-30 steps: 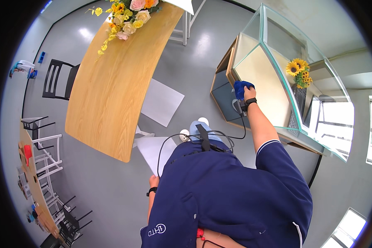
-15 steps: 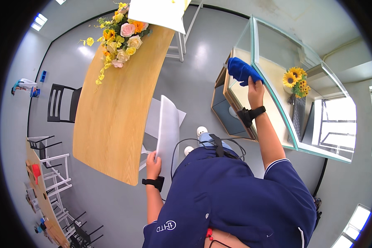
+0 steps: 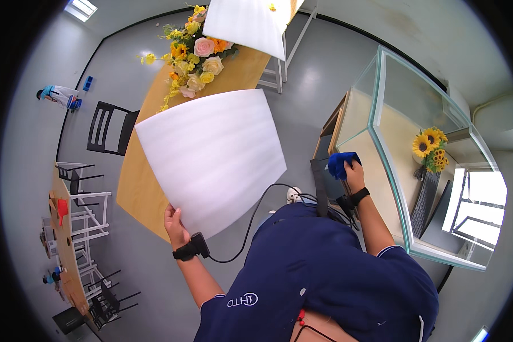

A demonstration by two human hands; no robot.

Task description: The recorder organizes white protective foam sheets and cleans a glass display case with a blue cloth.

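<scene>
In my left hand [image 3: 176,227] is a large white foam sheet [image 3: 214,159], gripped at its near-left corner. Its broad face spreads over part of the wooden table [image 3: 145,191] on the left. My right hand [image 3: 354,174] is closed around a bunched blue cloth [image 3: 342,165]. The cloth hangs close to the front edge of a desk [image 3: 356,154] on the right, beside a glass partition [image 3: 377,117]; whether it touches the desk, I cannot tell. Each wrist wears a black strap with a small box.
A flower arrangement [image 3: 202,60] and another white sheet [image 3: 245,25] lie on the table's far end. Sunflowers [image 3: 430,145] and a keyboard [image 3: 424,194] sit behind the glass. A black chair [image 3: 111,128] stands beyond the table. A cable loops before my waist.
The foam sheet has turned from edge-on to broadside and shifted left over the table with my left hand. My right hand has drawn the blue cloth back toward me.
</scene>
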